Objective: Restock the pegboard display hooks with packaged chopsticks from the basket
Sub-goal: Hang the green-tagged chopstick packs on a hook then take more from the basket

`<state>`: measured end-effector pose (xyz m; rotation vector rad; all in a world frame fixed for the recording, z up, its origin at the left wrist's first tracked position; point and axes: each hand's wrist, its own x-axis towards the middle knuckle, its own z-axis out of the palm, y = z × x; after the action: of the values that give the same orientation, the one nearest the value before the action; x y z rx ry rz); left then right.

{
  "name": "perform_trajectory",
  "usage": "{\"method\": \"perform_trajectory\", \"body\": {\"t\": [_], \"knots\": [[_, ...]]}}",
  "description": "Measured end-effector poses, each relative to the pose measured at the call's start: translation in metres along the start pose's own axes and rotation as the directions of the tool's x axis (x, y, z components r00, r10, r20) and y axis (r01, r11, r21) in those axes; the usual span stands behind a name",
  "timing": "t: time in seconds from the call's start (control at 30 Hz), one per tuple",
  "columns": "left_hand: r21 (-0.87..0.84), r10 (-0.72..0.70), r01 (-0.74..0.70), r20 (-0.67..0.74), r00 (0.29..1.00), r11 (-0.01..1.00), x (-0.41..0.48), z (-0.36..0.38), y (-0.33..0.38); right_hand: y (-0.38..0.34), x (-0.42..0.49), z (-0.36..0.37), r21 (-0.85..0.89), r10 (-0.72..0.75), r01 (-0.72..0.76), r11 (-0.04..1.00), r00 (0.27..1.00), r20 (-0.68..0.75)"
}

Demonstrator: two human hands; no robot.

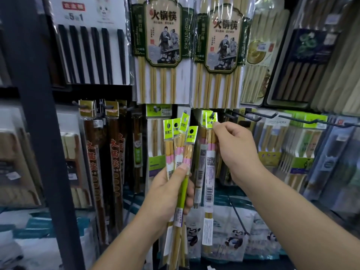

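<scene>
My left hand [171, 189] grips a fanned bundle of several slim chopstick packs [180, 145] with lime-green header cards, held upright in front of the pegboard. My right hand [233, 145] pinches the green header of another such pack [209, 172], whose hole sits on the tip of a dark hook [213, 115]. That pack hangs straight down, with more of the same packs behind it on the hook. The basket is not in view.
Large hot-pot chopstick packs [161, 49] hang above. Long bare hooks [253, 116] stick out to the right at hand height. Dark brown packs [97, 162] hang at left behind a dark upright post [41, 114]. Panda-print bags [233, 236] hang below.
</scene>
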<state>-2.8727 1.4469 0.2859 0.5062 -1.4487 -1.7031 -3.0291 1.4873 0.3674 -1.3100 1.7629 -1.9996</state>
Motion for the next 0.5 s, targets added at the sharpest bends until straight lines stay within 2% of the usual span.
{"method": "perform_trajectory", "body": {"t": [0.2,0.33,0.37,0.5], "knots": [[0.035,0.033,-0.034,0.003,0.999,0.999,0.000,-0.002,0.000,0.008,-0.001,-0.001,-0.073,0.057,-0.057,0.996,0.998,-0.008],[0.038,0.072,-0.073,0.015,0.997,0.997,-0.002,0.000,0.004,0.005,-0.016,-0.006,-0.081,0.016,-0.026,0.996,0.992,-0.127],[0.037,0.087,-0.088,0.013,0.996,0.995,-0.003,0.001,0.004,0.004,-0.021,-0.006,-0.081,-0.002,-0.006,0.997,0.995,-0.103],[0.019,0.126,-0.127,0.019,0.992,0.992,-0.004,0.006,0.004,-0.005,-0.043,0.003,-0.062,-0.026,0.038,0.997,0.984,0.176]]}}
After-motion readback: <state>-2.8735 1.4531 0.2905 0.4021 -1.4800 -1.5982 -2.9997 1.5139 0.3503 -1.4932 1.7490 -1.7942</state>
